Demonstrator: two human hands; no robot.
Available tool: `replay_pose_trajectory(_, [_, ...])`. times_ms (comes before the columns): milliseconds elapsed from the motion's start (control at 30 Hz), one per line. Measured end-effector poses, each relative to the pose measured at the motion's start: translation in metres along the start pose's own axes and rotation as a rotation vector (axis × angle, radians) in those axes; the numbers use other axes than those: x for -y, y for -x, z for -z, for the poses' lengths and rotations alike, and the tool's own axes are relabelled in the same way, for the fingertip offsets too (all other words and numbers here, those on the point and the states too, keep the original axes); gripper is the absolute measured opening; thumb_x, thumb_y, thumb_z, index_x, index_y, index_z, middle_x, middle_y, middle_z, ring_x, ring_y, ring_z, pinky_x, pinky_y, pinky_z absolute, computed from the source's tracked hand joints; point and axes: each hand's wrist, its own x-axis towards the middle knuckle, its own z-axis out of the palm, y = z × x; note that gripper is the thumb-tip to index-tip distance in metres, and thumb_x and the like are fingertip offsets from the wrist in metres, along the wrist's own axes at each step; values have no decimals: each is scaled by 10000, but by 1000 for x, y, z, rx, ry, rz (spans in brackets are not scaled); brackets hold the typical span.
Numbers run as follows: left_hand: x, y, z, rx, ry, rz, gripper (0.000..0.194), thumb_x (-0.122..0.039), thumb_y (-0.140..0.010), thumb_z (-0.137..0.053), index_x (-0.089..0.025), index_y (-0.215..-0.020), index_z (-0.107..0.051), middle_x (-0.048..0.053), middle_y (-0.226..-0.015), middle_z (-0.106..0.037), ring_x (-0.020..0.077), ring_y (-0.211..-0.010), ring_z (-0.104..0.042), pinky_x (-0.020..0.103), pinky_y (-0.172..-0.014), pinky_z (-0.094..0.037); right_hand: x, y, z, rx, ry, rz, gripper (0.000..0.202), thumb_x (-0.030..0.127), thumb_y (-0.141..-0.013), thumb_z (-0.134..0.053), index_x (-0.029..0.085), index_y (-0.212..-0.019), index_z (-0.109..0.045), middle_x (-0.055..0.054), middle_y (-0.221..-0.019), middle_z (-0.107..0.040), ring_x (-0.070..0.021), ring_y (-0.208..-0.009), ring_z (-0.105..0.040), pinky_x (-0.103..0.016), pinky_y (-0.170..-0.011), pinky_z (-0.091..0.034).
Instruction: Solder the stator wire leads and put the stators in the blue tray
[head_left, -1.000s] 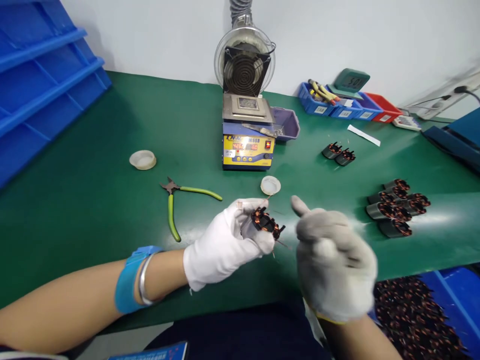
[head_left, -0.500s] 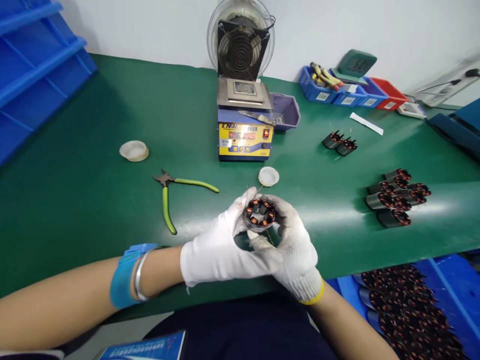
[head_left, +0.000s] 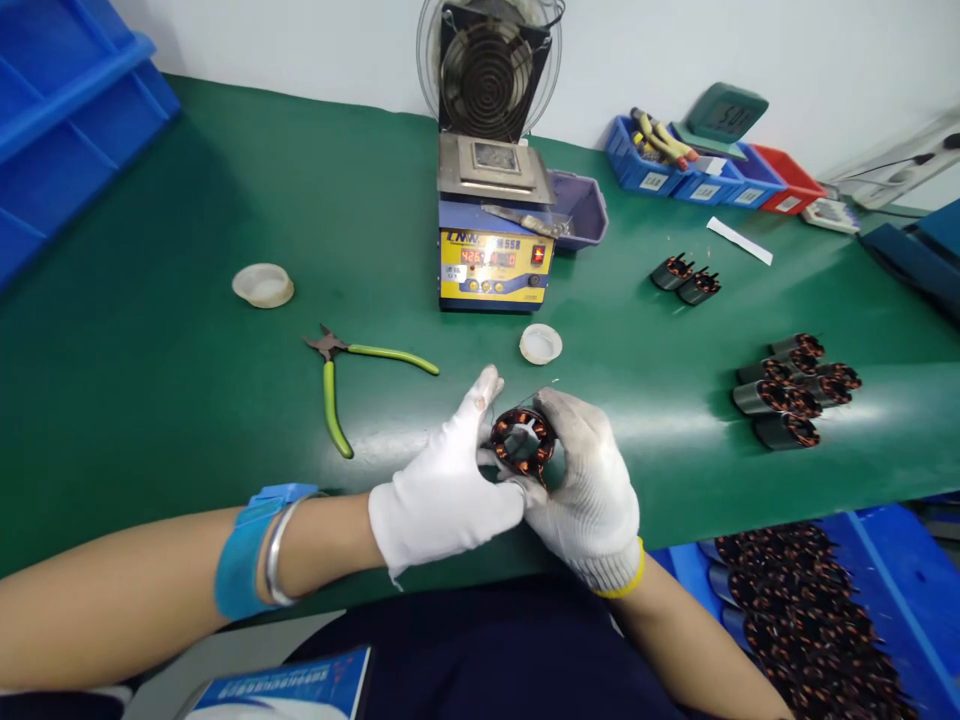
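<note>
A round motor stator (head_left: 523,440) with copper windings and loose wire ends is held between my two gloved hands above the green table. My left hand (head_left: 454,480), in a white glove, is at its left side with fingers curved against it. Around the stator's right side and underneath wraps my right hand (head_left: 589,480), in a knit glove with a yellow cuff. Just beyond the hands lies a small white dish (head_left: 541,344). Green-handled cutters (head_left: 330,345) lie opened to the left.
A yellow-fronted heating unit (head_left: 495,265) stands behind the hands, with a purple bin (head_left: 589,215) beside it. Another white dish (head_left: 262,286) is at left. Several stators (head_left: 784,430) stand at right, more fill a blue crate (head_left: 892,570) below. Small bins (head_left: 637,170) line the back.
The stator has turned and tilted in the hands, and its wires point differently. My left thumb has moved down and left, nearer the stator's lower edge. The view has shifted slightly.
</note>
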Motion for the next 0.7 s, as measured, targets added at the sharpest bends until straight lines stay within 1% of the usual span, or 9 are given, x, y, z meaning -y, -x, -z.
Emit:
replay_pose_trajectory(67, [-7, -3, 1, -2, -56, 101, 594, -275, -698, -758, -217, -1265, -591, 122, -1170, -720, 302, -1003, -726, 394, -830, -608, -3, 0, 4, -20, 86, 10, 652, 289, -893, -669, 215, -1482, -401, -160, -1210, -649, -304, -1092, -660, -471, -911, -620])
replay_pose_trajectory(100, [-11, -4, 1, 22, -104, 155, 392, -301, -705, -739, -217, -1074, -638, 79, -970, -733, 264, -839, -721, 358, -716, -589, -4, 0, 5, -28, 121, 5, 670, 283, -885, -683, 221, -1487, -396, -159, -1199, -651, -305, -1073, -659, -469, -896, -621])
replay_pose_trajectory(133, [-16, -6, 1, 54, -165, 201, 234, -328, -704, -728, -227, -886, -620, 34, -791, -690, 228, -703, -677, 326, -620, -543, -5, 1, 6, -31, 141, 3, 681, 280, -882, -687, 224, -1493, -390, -159, -1195, -651, -304, -1062, -658, -465, -886, -620])
replay_pose_trajectory(200, [-25, -8, 2, 86, -315, 249, 260, -375, -685, -728, -243, -677, -504, -21, -609, -572, 175, -562, -566, 286, -519, -438, -5, 1, 7, -25, 138, 21, 676, 286, -890, -674, 217, -1499, -386, -162, -1190, -648, -299, -1060, -657, -453, -882, -617])
replay_pose_trajectory(267, [-32, -8, 2, 52, -495, 231, 329, -416, -653, -741, -245, -628, -461, -35, -574, -543, 153, -530, -501, 276, -503, -388, -4, 1, 9, -6, 112, 61, 656, 302, -907, -652, 196, -1498, -387, -169, -1181, -645, -292, -1067, -657, -442, -895, -612])
replay_pose_trajectory(400, [-34, -7, 2, -42, -817, 87, 348, -465, -641, -741, -242, -636, -474, -30, -578, -574, 142, -505, -461, 279, -519, -359, -4, 1, 10, -4, 139, 107, 656, 320, -923, -645, 159, -1501, -381, -184, -1170, -638, -293, -1073, -649, -440, -898, -611])
replay_pose_trajectory(567, [-33, -8, 14, 83, -977, -63, 275, -323, -782, -575, -232, -580, -413, -9, -540, -522, 154, -501, -449, 292, -548, -314, -8, 4, 8, -22, 166, 51, 675, 186, -831, -683, 215, -1454, -426, -140, -1164, -663, -285, -1051, -659, -456, -879, -616])
replay_pose_trajectory(633, [-40, -10, 24, 122, -1090, -67, 248, -323, -815, -554, -232, -595, -489, 5, -559, -547, 177, -526, -480, 304, -566, -314, -8, 5, 7, 5, 137, 13, 621, 170, -800, -688, 215, -1383, -481, -127, -1146, -675, -282, -1046, -667, -456, -881, -616])
replay_pose_trajectory(700, [-51, -11, 35, 100, -1170, -113, 209, -336, -838, -556, -240, -661, -609, 21, -611, -597, 205, -578, -540, 316, -608, -358, -8, 6, 7, 61, 94, -27, 542, 182, -791, -684, 205, -1310, -529, -124, -1140, -683, -281, -1049, -673, -453, -887, -616])
